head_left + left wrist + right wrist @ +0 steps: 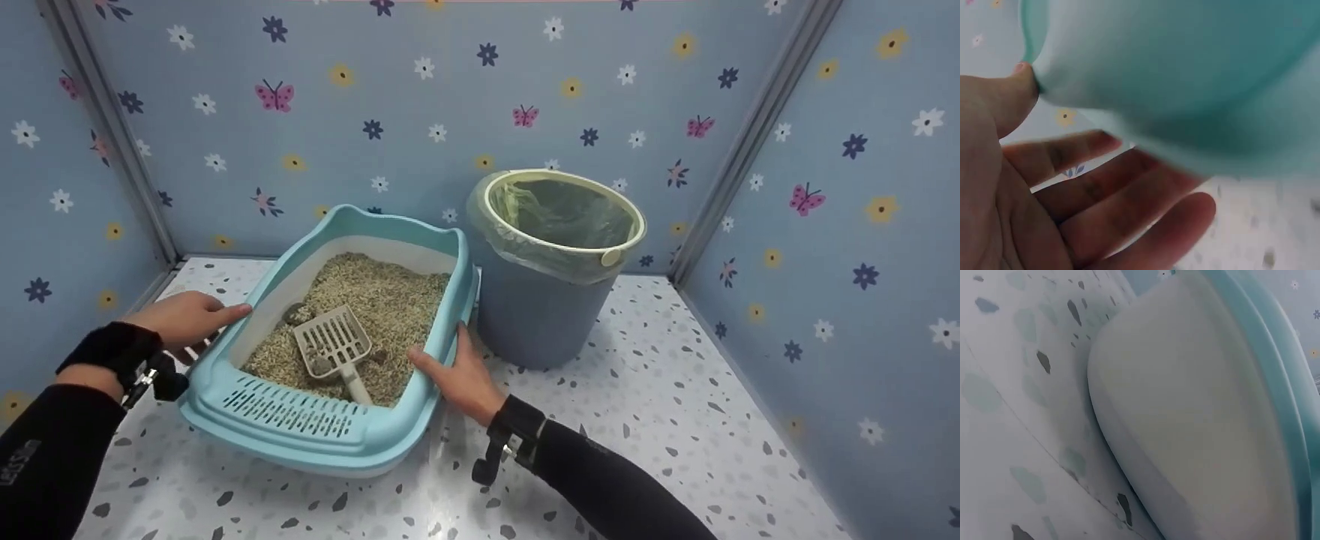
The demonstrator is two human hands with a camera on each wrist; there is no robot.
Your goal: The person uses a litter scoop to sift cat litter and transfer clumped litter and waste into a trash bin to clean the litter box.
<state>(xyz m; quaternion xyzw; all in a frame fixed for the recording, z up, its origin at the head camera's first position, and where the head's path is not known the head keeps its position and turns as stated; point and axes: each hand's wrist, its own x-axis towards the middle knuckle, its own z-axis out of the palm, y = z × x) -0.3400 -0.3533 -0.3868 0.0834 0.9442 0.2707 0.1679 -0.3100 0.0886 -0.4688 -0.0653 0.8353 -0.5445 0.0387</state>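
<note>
Beside the bin point(536, 315), the litter box point(300, 446) is pinched at its side rims point(457, 289) by the left hand point(184, 321) and the right hand point(466, 379). It is probably stiff but heavy with litter point(397, 296), best held there.

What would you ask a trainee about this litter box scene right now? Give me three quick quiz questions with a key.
1. True or false: the scoop lies inside the bin.
2. Multiple choice: from the person's viewpoint, where does the bin stand?
A) left of the litter box
B) right of the litter box
C) in front of the litter box, nearer the person
3. Short answer: which hand is nearer the bin?

Key:
1. False; the scoop lies on the litter inside the litter box.
2. B.
3. The right hand, which grips the litter box on the side facing the bin.
</note>
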